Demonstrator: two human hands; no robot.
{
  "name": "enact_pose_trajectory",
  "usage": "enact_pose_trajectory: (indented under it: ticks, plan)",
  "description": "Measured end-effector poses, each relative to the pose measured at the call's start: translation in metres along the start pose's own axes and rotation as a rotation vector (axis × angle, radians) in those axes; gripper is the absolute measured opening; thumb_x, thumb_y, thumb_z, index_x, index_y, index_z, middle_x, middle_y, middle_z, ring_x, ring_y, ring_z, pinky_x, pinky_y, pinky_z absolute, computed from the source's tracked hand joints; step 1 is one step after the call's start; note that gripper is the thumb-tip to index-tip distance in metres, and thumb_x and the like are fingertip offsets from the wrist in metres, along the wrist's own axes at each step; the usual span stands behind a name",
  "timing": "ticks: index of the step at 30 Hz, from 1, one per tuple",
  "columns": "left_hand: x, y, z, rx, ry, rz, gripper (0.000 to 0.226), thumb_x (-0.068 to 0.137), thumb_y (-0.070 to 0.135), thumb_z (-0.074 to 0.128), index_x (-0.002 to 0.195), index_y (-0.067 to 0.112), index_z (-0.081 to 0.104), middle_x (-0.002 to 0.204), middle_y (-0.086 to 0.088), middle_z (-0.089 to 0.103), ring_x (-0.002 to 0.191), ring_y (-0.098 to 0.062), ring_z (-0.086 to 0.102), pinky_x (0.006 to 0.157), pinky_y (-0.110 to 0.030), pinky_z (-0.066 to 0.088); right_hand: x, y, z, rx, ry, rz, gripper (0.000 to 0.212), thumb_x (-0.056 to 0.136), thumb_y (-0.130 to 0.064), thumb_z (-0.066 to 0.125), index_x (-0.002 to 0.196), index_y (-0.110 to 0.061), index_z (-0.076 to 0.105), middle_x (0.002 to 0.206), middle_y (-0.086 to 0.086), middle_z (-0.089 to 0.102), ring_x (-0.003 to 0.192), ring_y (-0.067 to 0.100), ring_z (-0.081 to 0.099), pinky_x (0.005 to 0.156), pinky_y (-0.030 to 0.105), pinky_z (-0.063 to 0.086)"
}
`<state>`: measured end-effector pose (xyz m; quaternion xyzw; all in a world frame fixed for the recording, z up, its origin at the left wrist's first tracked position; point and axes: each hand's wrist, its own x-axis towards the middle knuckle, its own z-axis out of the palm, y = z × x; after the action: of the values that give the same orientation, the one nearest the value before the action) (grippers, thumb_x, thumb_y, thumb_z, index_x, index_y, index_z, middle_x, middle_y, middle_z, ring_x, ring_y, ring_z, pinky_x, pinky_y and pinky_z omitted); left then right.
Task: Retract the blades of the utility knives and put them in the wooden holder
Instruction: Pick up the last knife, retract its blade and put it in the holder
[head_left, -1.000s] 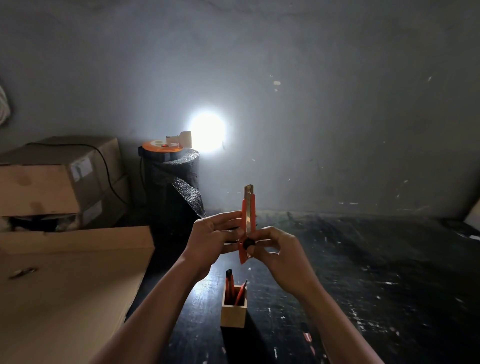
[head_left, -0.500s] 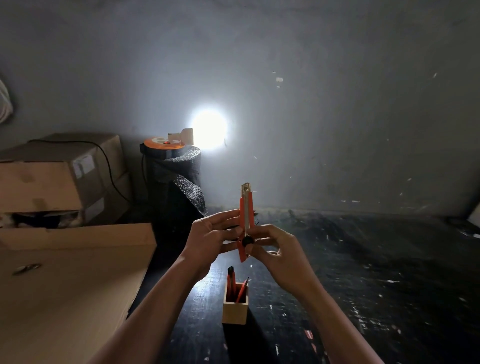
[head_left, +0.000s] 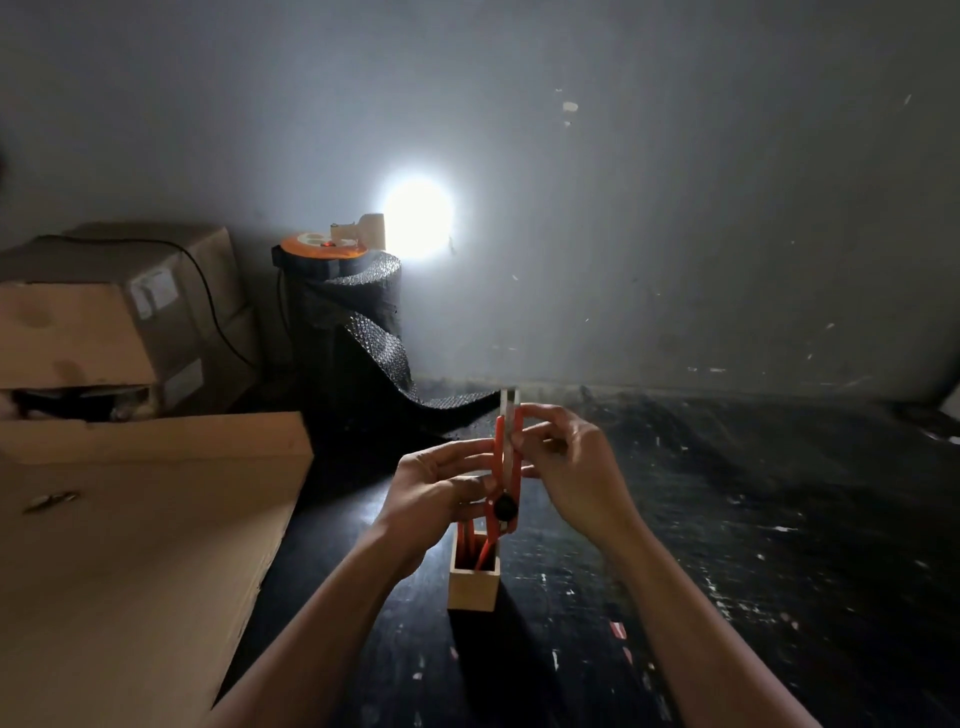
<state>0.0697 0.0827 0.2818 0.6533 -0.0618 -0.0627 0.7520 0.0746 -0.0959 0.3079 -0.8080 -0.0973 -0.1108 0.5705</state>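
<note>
Left of the grip, a flat cardboard box (head_left: 130, 545) covers the dark table (head_left: 753, 519). Both hands grasp one orange utility knife (head_left: 506, 467) upright: left hand (head_left: 441, 488) pinches its lower body, right hand (head_left: 571, 467) its upper part. Directly below the grip stands the wooden holder (head_left: 474, 584), containing other orange knives (head_left: 480, 551). A short blade tip (head_left: 510, 399) shows above the fingers.

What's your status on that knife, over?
Both hands on the orange utility knife: left hand at the body, right hand near the tip. Knife upright above the wooden holder. Holder already has knives. Path down clear.
</note>
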Motion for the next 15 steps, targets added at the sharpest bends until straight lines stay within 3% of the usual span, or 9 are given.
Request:
enact_pose_trajectory:
  ticks: [4, 7, 9, 11, 15]
  plan:
    - [0.009, -0.025, -0.006, 0.001, 0.02, -0.043, 0.035, 0.085, -0.012, 0.07, 0.114, 0.007, 0.076, 0.105, -0.014, 0.081, 0.095, -0.034, 0.079, 0.081, -0.042, 0.065, 0.007, 0.022, 0.006, 0.048, -0.021, 0.03, 0.019, 0.092, -0.026, 0.073, 0.108, -0.016, 0.072, 0.09, 0.004, 0.078, 0.083, 0.018, 0.076, 0.074, 0.042, 0.065]
    - [0.023, -0.057, -0.019, 0.009, 0.155, -0.092, 0.029, 0.087, -0.012, 0.067, 0.102, 0.01, 0.078, 0.096, -0.014, 0.081, 0.094, -0.032, 0.076, 0.087, -0.046, 0.062, 0.014, 0.048, 0.015, 0.038, -0.006, 0.048, 0.016, 0.092, -0.023, 0.073, 0.105, -0.014, 0.07, 0.087, 0.007, 0.076, 0.081, 0.021, 0.076, 0.072, 0.045, 0.065]
    - [0.031, -0.086, -0.03, 0.067, 0.277, -0.136, 0.029, 0.087, -0.012, 0.066, 0.099, 0.012, 0.077, 0.098, -0.014, 0.079, 0.096, -0.03, 0.074, 0.087, -0.044, 0.061, 0.017, 0.068, 0.022, -0.004, 0.007, 0.063, 0.017, 0.092, -0.026, 0.072, 0.103, -0.015, 0.068, 0.086, 0.005, 0.074, 0.08, 0.019, 0.074, 0.072, 0.043, 0.065]
    - [0.036, -0.117, -0.039, 0.178, 0.345, -0.186, 0.03, 0.086, -0.007, 0.071, 0.112, 0.007, 0.075, 0.111, -0.017, 0.078, 0.099, -0.029, 0.074, 0.087, -0.042, 0.062, 0.021, 0.091, 0.029, -0.05, 0.019, 0.095, 0.013, 0.092, -0.026, 0.071, 0.102, -0.018, 0.068, 0.087, 0.002, 0.074, 0.079, 0.016, 0.073, 0.073, 0.04, 0.064]
    - [0.044, -0.163, -0.045, 0.4, 0.329, -0.265, 0.049, 0.082, 0.005, 0.081, 0.13, 0.007, 0.067, 0.129, -0.013, 0.072, 0.117, -0.027, 0.069, 0.1, -0.046, 0.058, 0.032, 0.132, 0.046, -0.155, 0.043, 0.16, 0.008, 0.093, -0.018, 0.07, 0.101, -0.018, 0.067, 0.09, -0.003, 0.073, 0.081, 0.008, 0.07, 0.066, 0.021, 0.056]
